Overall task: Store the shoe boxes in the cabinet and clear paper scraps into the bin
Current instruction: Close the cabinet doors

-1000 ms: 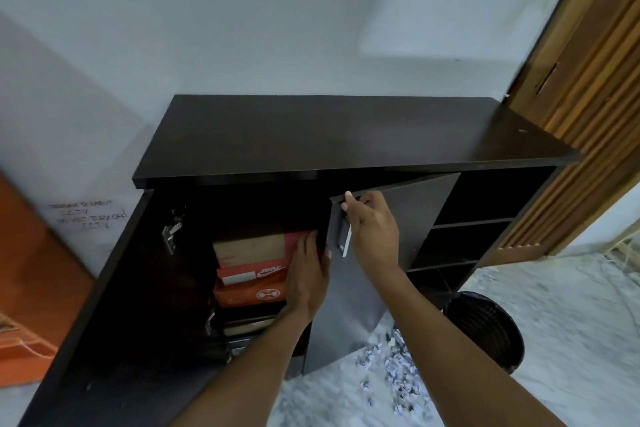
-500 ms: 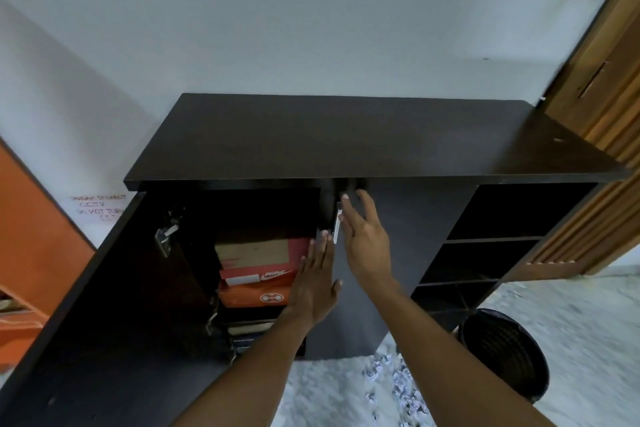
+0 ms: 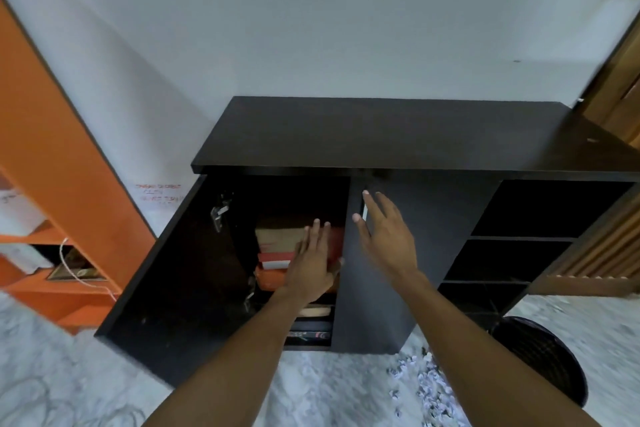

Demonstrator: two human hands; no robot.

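Observation:
A dark cabinet (image 3: 381, 135) stands against the wall. Its left door (image 3: 180, 274) hangs wide open; its right door (image 3: 433, 253) is shut. Stacked shoe boxes (image 3: 273, 253), brown, red and orange, fill the left compartment. My left hand (image 3: 311, 263) reaches in with straight fingers in front of the boxes; whether it touches them I cannot tell. My right hand (image 3: 384, 232) lies flat with spread fingers on the right door, by its metal handle (image 3: 364, 208). Paper scraps (image 3: 426, 388) lie on the floor beside a black bin (image 3: 547, 367).
Open shelves (image 3: 512, 253) take up the cabinet's right side. An orange shelf unit (image 3: 62, 204) with a white cord stands at the left. A wooden slatted door (image 3: 609, 246) is at the right. The floor is pale marble.
My right hand let go of the door handle and pushed the right door shut with flat fingers. My left hand opened out in front of the boxes. The view shifted left.

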